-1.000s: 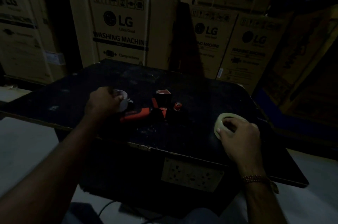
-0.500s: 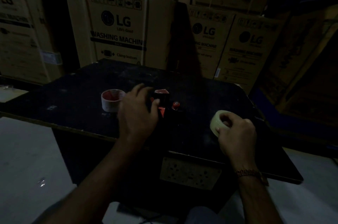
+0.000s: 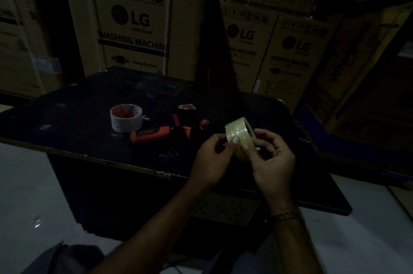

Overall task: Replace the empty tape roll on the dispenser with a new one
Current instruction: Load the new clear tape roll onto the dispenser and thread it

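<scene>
Above the table's (image 3: 67,139) near edge, we are holding the new roll (image 3: 239,134) on edge in both hands. Our left hand (image 3: 214,157) is pinching its outer face with thumb and fingertips; our right hand (image 3: 271,159) is gripping it from 3 o'clock, fingers curled around the rim. At 10 o'clock from the roll, the dispenser (image 3: 169,127) is lying on the table, with the empty core (image 3: 126,117) just beside it at 9 o'clock. Boxes (image 3: 134,27) are standing behind.

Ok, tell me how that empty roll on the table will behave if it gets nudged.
The empty tape roll looks like a thin hollow ring, so it is probably very light and would slide easily. It lies flat on the table, opening up, so rolling seems unlikely unless it tips on edge. Its thin wall may dent if squeezed.
</scene>
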The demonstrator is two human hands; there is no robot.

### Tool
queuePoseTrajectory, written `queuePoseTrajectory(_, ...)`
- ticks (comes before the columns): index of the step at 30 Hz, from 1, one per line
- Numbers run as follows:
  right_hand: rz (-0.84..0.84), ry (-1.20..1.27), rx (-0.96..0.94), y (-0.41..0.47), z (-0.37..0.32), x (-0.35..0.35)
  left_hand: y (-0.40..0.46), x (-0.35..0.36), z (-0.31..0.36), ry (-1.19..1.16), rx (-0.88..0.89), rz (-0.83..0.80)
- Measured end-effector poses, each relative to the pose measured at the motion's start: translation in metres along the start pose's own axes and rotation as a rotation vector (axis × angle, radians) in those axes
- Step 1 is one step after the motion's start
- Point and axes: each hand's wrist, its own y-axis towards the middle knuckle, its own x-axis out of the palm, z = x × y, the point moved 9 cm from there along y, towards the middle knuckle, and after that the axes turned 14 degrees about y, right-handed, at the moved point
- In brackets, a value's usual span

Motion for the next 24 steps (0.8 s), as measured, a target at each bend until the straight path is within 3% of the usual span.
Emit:
queuePoseTrajectory(8,-0.15,-0.041,0.015,-0.006,-0.001,0.006,-0.001,-0.007,-0.004,-0.092,0.055,-0.102)
queuePoseTrajectory(14,-0.262,-0.414,-0.164,-0.005,-0.032,0.027,-0.008,-0.015,-0.007,-0.077,0.098,-0.148)
queuePoseTrajectory(18,-0.369,-0.61,-0.183,-0.007,-0.043,0.042,-0.013,-0.009,-0.007,-0.094,0.153,-0.161)
queuePoseTrajectory(24,-0.378,-0.797,-0.298,-0.006,-0.059,0.047,-0.014,-0.01,-0.007,-0.089,0.168,-0.152)
